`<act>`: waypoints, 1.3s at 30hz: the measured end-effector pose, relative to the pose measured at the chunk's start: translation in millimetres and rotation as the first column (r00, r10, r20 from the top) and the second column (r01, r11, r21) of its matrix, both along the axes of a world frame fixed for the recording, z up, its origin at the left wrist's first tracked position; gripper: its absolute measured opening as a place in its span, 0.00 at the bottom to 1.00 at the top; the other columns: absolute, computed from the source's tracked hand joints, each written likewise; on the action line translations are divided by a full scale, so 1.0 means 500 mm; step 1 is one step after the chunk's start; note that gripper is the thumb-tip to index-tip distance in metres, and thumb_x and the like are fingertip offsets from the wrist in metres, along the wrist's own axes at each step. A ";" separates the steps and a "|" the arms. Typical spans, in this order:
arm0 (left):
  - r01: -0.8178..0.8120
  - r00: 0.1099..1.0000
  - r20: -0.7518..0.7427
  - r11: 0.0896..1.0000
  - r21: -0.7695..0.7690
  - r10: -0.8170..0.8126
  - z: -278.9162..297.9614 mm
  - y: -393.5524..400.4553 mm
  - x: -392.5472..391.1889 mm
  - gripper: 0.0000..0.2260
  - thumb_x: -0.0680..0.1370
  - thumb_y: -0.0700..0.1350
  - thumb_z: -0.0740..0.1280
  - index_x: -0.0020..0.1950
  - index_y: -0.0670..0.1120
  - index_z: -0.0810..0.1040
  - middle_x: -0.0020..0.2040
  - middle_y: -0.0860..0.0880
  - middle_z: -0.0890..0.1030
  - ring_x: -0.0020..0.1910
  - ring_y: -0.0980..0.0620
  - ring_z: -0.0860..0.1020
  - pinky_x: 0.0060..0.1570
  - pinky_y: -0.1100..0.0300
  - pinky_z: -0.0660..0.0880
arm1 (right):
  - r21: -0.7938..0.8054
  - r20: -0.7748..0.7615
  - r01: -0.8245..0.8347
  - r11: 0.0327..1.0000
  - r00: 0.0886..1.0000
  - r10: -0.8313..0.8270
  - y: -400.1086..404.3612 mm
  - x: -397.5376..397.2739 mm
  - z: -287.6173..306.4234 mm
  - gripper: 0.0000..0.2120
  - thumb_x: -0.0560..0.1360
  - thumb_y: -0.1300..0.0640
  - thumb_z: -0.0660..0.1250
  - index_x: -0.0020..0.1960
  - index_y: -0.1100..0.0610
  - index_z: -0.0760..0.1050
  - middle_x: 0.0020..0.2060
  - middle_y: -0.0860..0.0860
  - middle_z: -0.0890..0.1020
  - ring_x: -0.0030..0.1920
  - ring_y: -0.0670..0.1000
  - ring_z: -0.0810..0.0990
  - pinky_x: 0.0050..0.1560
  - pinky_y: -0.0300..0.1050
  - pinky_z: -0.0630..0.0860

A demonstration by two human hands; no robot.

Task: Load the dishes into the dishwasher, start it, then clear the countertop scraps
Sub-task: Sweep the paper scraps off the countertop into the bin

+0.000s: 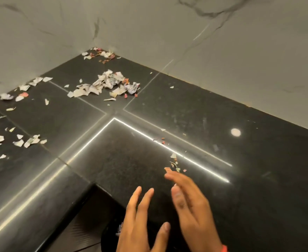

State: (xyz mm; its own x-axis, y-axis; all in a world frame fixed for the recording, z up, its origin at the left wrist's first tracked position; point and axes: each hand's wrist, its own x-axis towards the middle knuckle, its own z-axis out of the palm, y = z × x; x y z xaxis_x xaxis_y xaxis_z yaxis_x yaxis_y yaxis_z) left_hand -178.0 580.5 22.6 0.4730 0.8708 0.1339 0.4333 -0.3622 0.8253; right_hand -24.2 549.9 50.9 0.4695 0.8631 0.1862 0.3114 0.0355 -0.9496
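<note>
Scraps (106, 84) of torn paper lie heaped near the inner corner of the black counter (195, 113), with more strewn along its left side. Near the front edge, the left hand (140, 220) and right hand (191, 204) hover with fingers spread, holding nothing, beside a few small crumbs (174, 165).

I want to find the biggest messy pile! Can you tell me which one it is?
Look at the black countertop where the two marble walls meet. Just in front of that corner lies the biggest pile of torn paper, crumpled white bits with red crumbs. The other scraps are thin and scattered.
</note>
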 end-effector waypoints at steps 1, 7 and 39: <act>0.051 0.991 -0.119 0.998 -0.022 -0.053 0.001 0.012 0.021 0.41 0.69 0.70 0.63 0.79 0.69 0.48 0.83 0.61 0.48 0.80 0.65 0.51 0.76 0.69 0.50 | -0.033 0.046 0.063 0.997 0.997 -0.062 0.003 0.040 -0.007 0.14 0.82 0.51 0.61 0.64 0.47 0.79 0.65 0.43 0.79 0.69 0.46 0.76 0.65 0.41 0.73; 0.151 0.789 -0.606 0.988 0.030 -0.102 -0.022 0.110 0.127 0.51 0.71 0.79 0.52 0.75 0.57 0.20 0.77 0.51 0.21 0.77 0.51 0.23 0.79 0.51 0.32 | -0.382 0.408 0.238 0.893 0.910 -0.068 0.045 0.227 -0.077 0.28 0.82 0.39 0.55 0.79 0.49 0.64 0.79 0.47 0.62 0.80 0.44 0.54 0.80 0.46 0.52; -0.114 0.978 -0.162 0.984 0.134 0.135 -0.065 0.430 0.254 0.22 0.85 0.52 0.57 0.80 0.53 0.65 0.82 0.54 0.61 0.81 0.60 0.55 0.80 0.47 0.57 | -0.412 0.582 -0.092 0.907 0.739 0.339 0.266 0.285 -0.100 0.41 0.78 0.25 0.42 0.82 0.49 0.55 0.80 0.45 0.58 0.80 0.44 0.53 0.79 0.50 0.56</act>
